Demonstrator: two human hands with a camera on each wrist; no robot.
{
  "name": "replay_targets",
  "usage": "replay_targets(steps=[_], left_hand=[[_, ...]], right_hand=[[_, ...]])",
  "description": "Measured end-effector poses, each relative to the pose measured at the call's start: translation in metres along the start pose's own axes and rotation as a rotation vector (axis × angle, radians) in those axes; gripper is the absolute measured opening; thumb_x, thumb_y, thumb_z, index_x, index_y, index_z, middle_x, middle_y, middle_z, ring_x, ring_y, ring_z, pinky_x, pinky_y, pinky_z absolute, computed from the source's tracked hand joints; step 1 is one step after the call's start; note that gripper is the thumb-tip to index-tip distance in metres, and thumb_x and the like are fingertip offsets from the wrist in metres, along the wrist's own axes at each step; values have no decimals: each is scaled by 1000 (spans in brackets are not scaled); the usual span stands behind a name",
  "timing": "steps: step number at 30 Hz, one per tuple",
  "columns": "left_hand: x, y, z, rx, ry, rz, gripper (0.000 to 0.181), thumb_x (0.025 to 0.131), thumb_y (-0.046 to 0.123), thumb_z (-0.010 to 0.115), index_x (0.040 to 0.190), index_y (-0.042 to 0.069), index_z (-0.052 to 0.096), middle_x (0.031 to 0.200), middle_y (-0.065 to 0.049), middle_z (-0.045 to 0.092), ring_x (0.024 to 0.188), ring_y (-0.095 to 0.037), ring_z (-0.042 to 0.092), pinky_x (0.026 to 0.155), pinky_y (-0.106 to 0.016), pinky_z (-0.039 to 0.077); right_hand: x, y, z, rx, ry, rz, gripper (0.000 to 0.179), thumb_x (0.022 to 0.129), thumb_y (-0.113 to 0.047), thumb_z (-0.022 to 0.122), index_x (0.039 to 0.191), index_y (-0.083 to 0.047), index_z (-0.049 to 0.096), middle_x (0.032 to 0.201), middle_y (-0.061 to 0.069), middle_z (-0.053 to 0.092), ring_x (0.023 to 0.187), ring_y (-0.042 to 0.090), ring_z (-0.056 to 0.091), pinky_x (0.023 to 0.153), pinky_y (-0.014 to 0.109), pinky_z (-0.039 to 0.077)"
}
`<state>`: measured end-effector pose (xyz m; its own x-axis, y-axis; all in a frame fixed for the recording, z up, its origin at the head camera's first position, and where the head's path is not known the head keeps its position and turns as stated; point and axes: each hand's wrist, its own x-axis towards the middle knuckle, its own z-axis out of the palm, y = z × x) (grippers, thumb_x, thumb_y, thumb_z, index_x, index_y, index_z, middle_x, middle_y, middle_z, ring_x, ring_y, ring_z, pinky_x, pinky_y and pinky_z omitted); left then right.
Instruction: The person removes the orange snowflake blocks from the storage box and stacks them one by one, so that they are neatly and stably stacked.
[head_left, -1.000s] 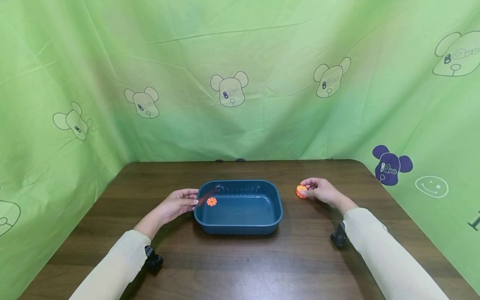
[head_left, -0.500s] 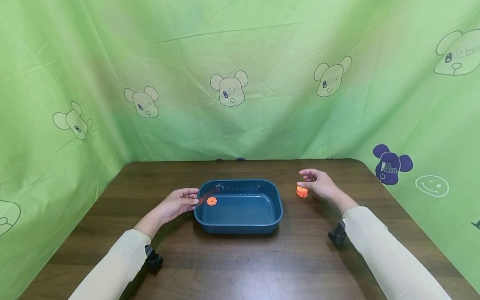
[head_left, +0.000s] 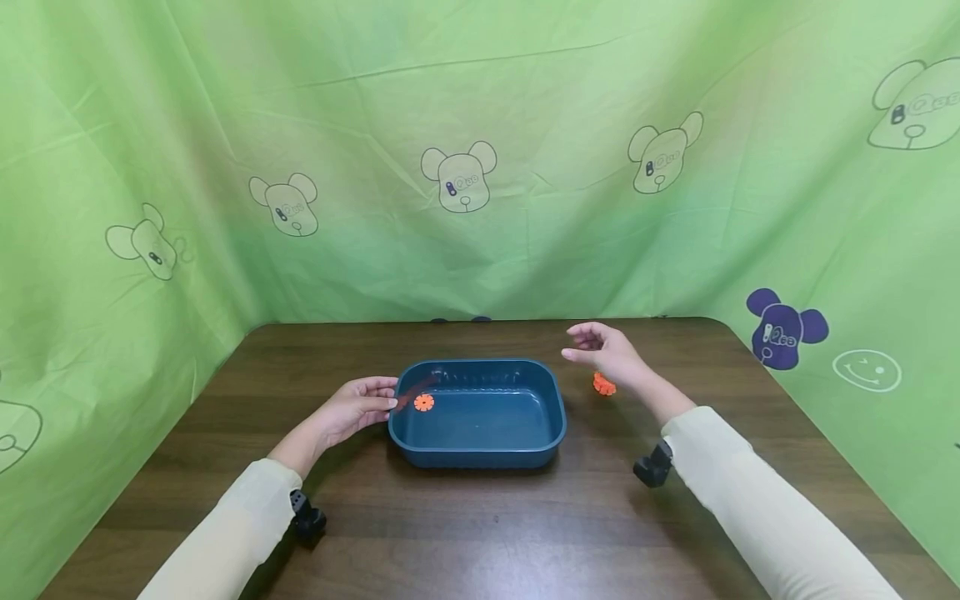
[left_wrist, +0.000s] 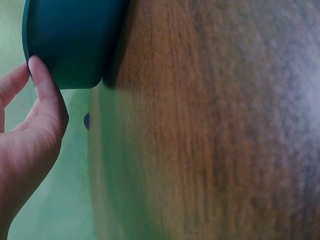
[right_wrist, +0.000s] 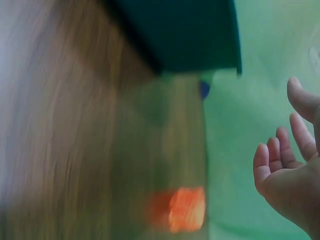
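A blue plastic basin (head_left: 480, 458) stands on the table, and one orange flower-shaped disc (head_left: 423, 402) lies inside near its left end. My left hand (head_left: 351, 412) pinches the basin's left rim between thumb and fingers; the left wrist view shows the thumb against the outer wall. To the right of the basin sits a small orange piece with a notched edge (head_left: 604, 384), which looks like a short stack of such discs in the blurred right wrist view. Above and left of it hovers my right hand (head_left: 609, 353), fingers spread and loosely bent, holding nothing.
The brown wooden table (head_left: 480, 533) ends at the back against a green printed curtain (head_left: 525, 250), which also hangs along both sides. A black wrist camera (head_left: 652, 465) hangs below the right sleeve, another (head_left: 306, 518) below the left.
My right hand has let go of the orange piece, lifted off it and moved left toward the basin. The orange piece stays on the table. My left hand keeps its place on the rim.
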<state>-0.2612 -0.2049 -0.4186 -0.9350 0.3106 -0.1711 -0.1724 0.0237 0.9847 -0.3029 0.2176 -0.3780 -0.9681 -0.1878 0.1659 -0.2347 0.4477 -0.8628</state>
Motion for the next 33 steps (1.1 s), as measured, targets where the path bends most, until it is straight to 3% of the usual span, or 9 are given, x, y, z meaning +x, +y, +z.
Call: replay_targets(steps=[7, 16, 22, 33], left_hand=[[0, 0, -1, 4, -1, -2, 52, 94, -1, 59, 141, -11, 38, 110, -13, 59, 93, -17, 63, 79, -26, 54], [-1, 0, -2, 8, -3, 2, 52, 94, -2, 58, 141, -11, 38, 113, -16, 58, 97, -20, 63, 81, -27, 54], [-2, 0, -1, 9, -4, 0, 51, 95, -1, 57, 141, -11, 38, 114, -18, 58, 98, -21, 63, 80, -26, 54], [0, 0, -2, 1, -5, -2, 52, 94, 0, 60, 140, -11, 39, 114, -17, 58, 96, -19, 63, 82, -27, 54]], right_hand=[[4, -27, 31, 60, -10, -12, 43, 87, -13, 74, 122, 5, 57, 113, 18, 57, 102, 26, 53, 78, 25, 47], [5, -56, 69, 78, -111, -48, 39, 88, -13, 73, 120, 2, 59, 113, 19, 59, 101, 27, 55, 87, 35, 48], [5, -70, 95, 73, -187, -59, 37, 88, -14, 73, 120, -1, 60, 116, 19, 59, 104, 28, 55, 88, 39, 48], [9, -81, 141, 42, -309, -73, 37, 92, -17, 69, 123, -1, 59, 115, 16, 59, 101, 23, 55, 83, 34, 50]])
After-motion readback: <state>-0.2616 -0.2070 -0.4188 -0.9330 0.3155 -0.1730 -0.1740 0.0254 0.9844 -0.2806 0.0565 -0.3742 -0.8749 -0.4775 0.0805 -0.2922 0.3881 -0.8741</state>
